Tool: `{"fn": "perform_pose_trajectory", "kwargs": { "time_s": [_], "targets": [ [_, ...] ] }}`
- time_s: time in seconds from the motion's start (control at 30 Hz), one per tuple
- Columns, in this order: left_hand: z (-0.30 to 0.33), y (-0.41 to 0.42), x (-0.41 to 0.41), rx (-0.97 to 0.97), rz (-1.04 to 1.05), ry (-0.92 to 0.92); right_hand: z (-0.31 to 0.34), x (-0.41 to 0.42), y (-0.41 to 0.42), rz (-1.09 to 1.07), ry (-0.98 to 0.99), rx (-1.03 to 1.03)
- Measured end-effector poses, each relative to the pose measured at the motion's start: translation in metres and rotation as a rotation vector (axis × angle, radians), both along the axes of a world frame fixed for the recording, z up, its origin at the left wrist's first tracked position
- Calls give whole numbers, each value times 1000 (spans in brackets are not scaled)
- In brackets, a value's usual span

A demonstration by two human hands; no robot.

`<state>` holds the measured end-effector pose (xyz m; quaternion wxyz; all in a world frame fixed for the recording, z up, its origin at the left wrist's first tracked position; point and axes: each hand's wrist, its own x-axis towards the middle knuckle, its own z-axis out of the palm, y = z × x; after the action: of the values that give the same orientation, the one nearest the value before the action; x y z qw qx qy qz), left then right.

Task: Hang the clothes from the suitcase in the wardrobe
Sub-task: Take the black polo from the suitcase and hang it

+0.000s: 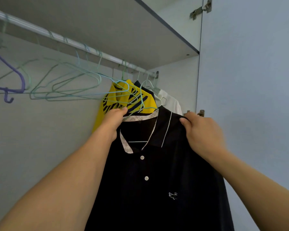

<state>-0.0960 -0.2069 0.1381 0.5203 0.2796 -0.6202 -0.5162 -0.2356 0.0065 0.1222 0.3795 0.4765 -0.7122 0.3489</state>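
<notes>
A person's left hand (114,121) and right hand (201,130) each pinch a shoulder of a black, white-trimmed polo shirt (157,180) on a pale green wire hanger (143,99), below the wardrobe's metal rail (70,41), at 12 o'clock.

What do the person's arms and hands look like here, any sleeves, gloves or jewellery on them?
Both forearms are bare right to the bottom edge of the picture, with no sleeve in view. The left hand and the right hand wear no gloves. No watch, bracelet or ring shows on the wrists or on the fingers that can be seen. No marks or tattoos show either.
</notes>
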Motion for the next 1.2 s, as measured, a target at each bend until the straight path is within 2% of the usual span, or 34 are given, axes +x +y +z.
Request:
{"fn": "perform_pose_trajectory", "kwargs": {
  "time_s": [0.27,0.4,0.6,0.67,0.8,0.97,1.07,1.2],
  "targets": [
    [33,-35,-24,274,-239,477,9,-11,-27,-57,-25,-33],
    [45,-52,-37,279,-315,550,9,-13,-50,-105,-26,-50],
    [58,-74,-46,261,-279,611,7,-12,-58,-143,-44,-53],
    [62,-78,-48,270,-194,664,7,-11,-62,-148,-47,-66],
    [64,-76,-43,232,103,733,14,-1,-74,-134,-14,-78],
    [65,-86,-7,91,484,688,21,10,-80,62,103,-41],
    [59,-104,27,100,536,555,12,-8,-70,80,51,-68],
    [52,-100,46,128,532,704,10,-21,-75,39,-26,-98]
  ]
}}
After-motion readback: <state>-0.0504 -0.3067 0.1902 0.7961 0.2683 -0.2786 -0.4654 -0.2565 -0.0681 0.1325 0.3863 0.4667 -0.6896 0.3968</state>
